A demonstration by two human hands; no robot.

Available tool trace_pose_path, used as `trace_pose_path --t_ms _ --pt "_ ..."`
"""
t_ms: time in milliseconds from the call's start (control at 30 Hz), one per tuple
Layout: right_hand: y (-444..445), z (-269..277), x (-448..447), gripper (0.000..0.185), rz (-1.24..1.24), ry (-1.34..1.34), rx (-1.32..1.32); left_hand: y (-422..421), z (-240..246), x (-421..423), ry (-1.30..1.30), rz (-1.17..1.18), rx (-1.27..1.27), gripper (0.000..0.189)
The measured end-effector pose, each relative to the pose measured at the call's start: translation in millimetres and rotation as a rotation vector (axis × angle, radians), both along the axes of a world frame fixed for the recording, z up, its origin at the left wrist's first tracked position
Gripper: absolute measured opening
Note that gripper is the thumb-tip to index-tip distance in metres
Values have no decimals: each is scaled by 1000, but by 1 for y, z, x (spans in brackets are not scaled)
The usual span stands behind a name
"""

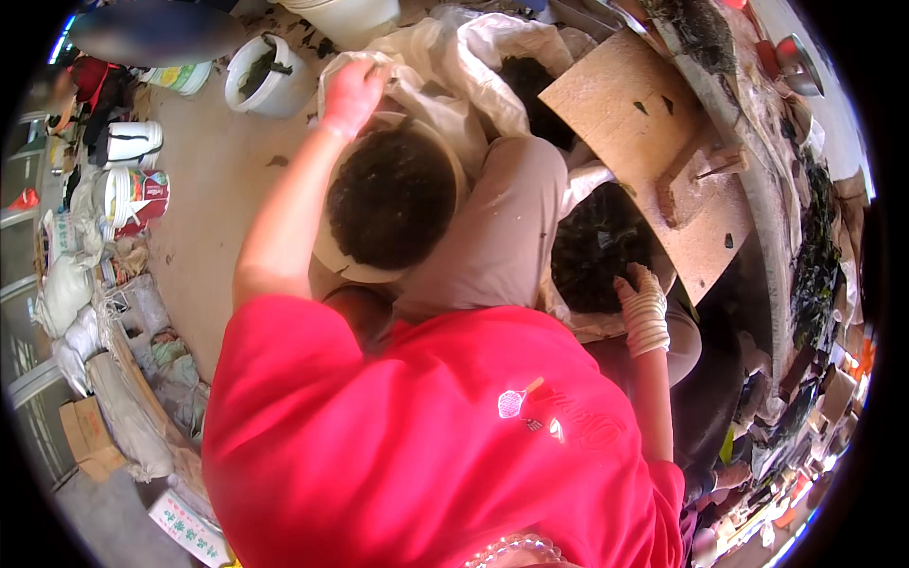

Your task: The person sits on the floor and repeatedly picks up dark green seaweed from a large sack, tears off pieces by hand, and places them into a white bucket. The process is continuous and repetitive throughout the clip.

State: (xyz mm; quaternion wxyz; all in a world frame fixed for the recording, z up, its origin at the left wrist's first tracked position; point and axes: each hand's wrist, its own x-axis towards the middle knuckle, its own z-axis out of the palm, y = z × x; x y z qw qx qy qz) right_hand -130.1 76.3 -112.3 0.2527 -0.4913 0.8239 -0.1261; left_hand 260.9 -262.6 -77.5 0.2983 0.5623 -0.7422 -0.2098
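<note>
My left hand [353, 96], bare, grips the bunched rim of a white woven sack [433, 106]. Just below it stands a round white bucket [321, 248] filled with dark leafy material [394, 195], possibly seaweed. My right hand [643, 305], in a pale glove or wrap, is at the right edge of an open sack [568, 316] between my knees. Its fingertips touch or hover over dark, glossy pieces [600, 248] inside; whether they pinch anything is unclear. Another white sack [490, 35] with dark contents stands beyond my knee.
A wooden board [625, 92] with a wooden block and a metal spike or blade [717, 170] lies at the right. A white bucket [266, 78] with dark strips stands upper left; more buckets [135, 195] line the left. Dark leafy heaps [817, 263] lie far right, near a co-worker's hand [731, 476].
</note>
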Motion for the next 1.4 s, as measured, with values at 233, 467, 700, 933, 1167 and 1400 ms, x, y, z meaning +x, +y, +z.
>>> trace_pose_path --t_ms 233,467,700,933,1167,1400 --pt "-11 -1 33 37 -72 -329 93 85 -96 75 -738 118 418 76" --pt "-13 11 42 36 -30 -309 156 109 -136 109 -373 214 410 40" --pt "-21 24 38 34 -26 -251 161 121 -141 151 162 324 380 27" --pt "-37 40 49 34 7 -288 125 108 -118 123 332 275 88 34" --pt "-36 35 54 35 19 -249 230 154 -69 106 -610 -89 2 61" --pt "-38 44 63 35 115 -245 262 164 -94 108 -892 -420 136 35"
